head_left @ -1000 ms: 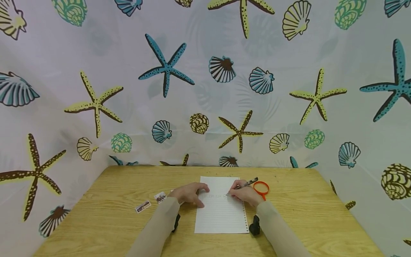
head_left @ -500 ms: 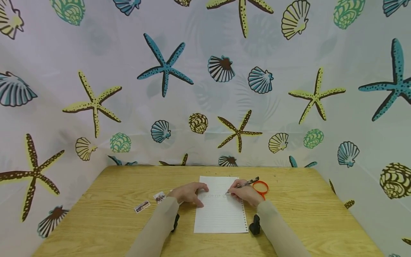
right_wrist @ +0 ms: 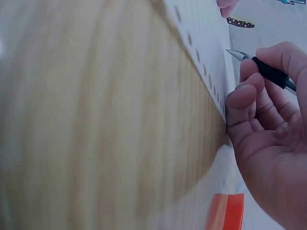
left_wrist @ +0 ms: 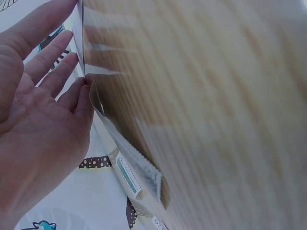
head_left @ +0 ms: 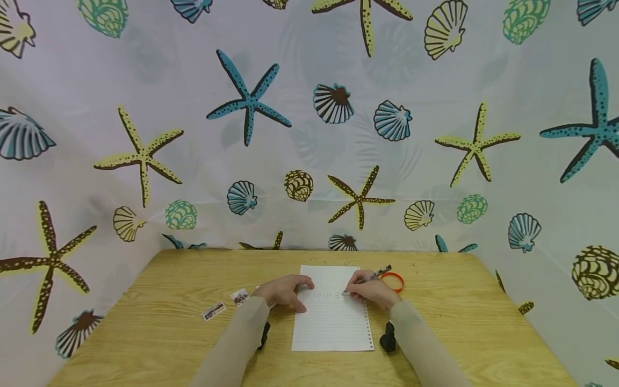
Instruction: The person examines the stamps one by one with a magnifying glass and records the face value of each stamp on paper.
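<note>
A lined white sheet of paper [head_left: 333,322] lies on the wooden table [head_left: 145,322], with faint writing on an upper line. My right hand [head_left: 369,292] grips a dark pen [head_left: 371,278], its tip on the sheet near the writing; the right wrist view shows the pen [right_wrist: 268,72] pinched between the fingers [right_wrist: 244,96] over the paper's punched edge [right_wrist: 206,62]. My left hand [head_left: 285,290] rests flat on the sheet's left edge with straight fingers [left_wrist: 48,62] touching the paper.
An orange magnifying glass [head_left: 394,281] lies just behind the right hand. Two small stamps [head_left: 215,310] [head_left: 240,296] sit left of the left hand; a stamp [left_wrist: 139,175] shows in the left wrist view. A patterned curtain [head_left: 309,134] backs the table.
The right hand and pen tip shifted slightly along the writing line. The left hand has stayed put on the paper.
</note>
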A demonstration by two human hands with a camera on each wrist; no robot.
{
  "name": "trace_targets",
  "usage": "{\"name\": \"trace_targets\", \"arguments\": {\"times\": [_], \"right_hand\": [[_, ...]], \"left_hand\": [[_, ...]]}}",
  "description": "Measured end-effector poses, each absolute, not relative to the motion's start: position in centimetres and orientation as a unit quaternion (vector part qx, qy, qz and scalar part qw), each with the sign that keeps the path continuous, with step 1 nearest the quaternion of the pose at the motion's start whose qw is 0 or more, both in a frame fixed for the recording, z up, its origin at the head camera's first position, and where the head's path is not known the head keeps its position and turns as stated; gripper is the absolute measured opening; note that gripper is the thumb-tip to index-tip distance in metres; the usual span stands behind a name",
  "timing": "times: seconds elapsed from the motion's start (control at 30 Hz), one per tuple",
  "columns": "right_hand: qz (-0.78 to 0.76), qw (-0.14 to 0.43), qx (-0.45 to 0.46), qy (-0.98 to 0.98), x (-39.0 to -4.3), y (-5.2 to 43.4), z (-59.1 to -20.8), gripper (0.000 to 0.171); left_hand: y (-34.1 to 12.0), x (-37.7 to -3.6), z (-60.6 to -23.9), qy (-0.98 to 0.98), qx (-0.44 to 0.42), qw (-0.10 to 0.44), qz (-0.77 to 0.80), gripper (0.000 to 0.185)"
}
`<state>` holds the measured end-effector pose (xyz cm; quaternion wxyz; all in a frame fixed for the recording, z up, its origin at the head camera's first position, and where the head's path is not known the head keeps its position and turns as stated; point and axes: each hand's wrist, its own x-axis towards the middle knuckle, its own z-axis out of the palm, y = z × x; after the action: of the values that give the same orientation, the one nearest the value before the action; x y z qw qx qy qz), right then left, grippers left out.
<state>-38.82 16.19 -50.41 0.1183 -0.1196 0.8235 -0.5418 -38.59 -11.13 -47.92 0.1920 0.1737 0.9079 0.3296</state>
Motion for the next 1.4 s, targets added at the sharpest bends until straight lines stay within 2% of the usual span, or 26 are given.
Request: {"name": "trace_targets", "arguments": {"times": [1.4], "right_hand": [[-0.524,0.115,-0.120,0.835,-38.57,16.09,-50.09,0.010]], "left_hand": [[-11.11,-38.66,-48.01,0.905,0.164,0.191,0.343,0.053]]}}
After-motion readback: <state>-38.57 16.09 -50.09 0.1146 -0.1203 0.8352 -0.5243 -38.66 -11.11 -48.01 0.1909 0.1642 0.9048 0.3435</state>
